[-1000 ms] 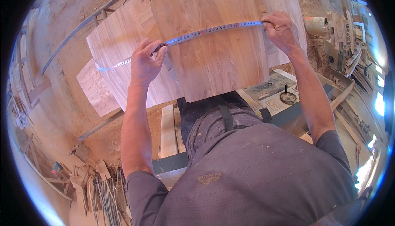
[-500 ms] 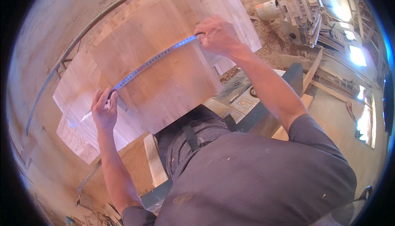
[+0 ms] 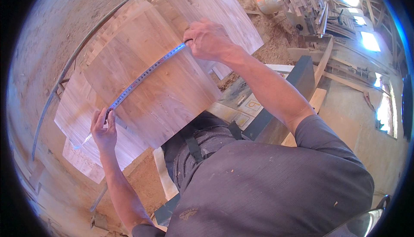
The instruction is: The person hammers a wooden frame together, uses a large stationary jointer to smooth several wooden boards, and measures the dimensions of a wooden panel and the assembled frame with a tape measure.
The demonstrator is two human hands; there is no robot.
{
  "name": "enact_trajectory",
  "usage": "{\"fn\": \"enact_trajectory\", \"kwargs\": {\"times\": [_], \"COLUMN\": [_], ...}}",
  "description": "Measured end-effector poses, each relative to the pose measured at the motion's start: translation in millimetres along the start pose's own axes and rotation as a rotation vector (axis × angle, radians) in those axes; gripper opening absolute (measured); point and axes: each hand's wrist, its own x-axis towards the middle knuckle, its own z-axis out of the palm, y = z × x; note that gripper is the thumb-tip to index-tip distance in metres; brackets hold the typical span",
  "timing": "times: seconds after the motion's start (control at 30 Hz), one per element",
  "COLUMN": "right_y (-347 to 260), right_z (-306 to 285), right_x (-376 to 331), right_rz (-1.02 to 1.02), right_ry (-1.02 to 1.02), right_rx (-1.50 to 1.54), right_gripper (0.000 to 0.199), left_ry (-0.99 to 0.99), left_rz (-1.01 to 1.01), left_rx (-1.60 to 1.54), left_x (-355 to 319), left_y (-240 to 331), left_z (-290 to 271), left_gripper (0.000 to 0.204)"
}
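A blue-white tape measure [image 3: 146,74] stretches slantwise over a light wooden panel [image 3: 172,103]. My left hand [image 3: 104,131] pinches the blade near the panel's left edge, and a short length of it runs on past the fingers. At the upper right my right hand [image 3: 209,40] is closed round the other end of the tape. Its fist hides whatever part of the tape measure lies inside. Beneath the top panel lie more wooden panels [image 3: 215,4], with edges showing at the far side and at the left.
A curved metal rail [image 3: 82,38] runs beyond the panels. To the right are a dark machine edge [image 3: 280,103], a whitish bucket [image 3: 268,3] and piled wood offcuts [image 3: 321,17]. Sawdust covers the floor [image 3: 142,172].
My right hand has moved left and slightly down with its end of the tape. The left hand has shifted a little left and nearer to me. The view has turned slightly.
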Motion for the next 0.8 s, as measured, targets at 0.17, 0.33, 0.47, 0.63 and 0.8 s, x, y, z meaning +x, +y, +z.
{"fn": "enact_trajectory", "kwargs": {"times": [0.17, 0.33, 0.47, 0.63, 0.8], "right_y": [-1.6, -1.1, 0.2, -1.6, -0.2], "right_z": [-3.2, -2.9, -1.1, -3.7, -1.7], "right_x": [-0.4, -0.8, -0.7, -0.9, -2.1], "right_rz": [0.006, 0.000, -0.010, 0.005, -0.008], "right_ry": [-0.021, -0.017, -0.002, -0.036, -0.021], "right_rx": [0.007, -0.003, -0.013, -0.019, -0.009], "right_gripper": [0.014, 0.014, 0.013, 0.011, 0.012], "left_ry": [-0.015, -0.012, -0.017, -0.010, -0.024], "left_rz": [-0.015, -0.011, -0.008, -0.007, -0.005], "left_rx": [0.013, 0.006, 0.005, 0.018, 0.032], "left_x": [-0.8, -1.0, -1.0, -1.6, -2.8], "left_y": [-1.7, -1.9, -3.4, -4.2, -9.4], "left_z": [-0.4, -0.1, -0.5, 0.1, 0.2], "left_gripper": [0.022, 0.023, 0.022, 0.021, 0.020]}}
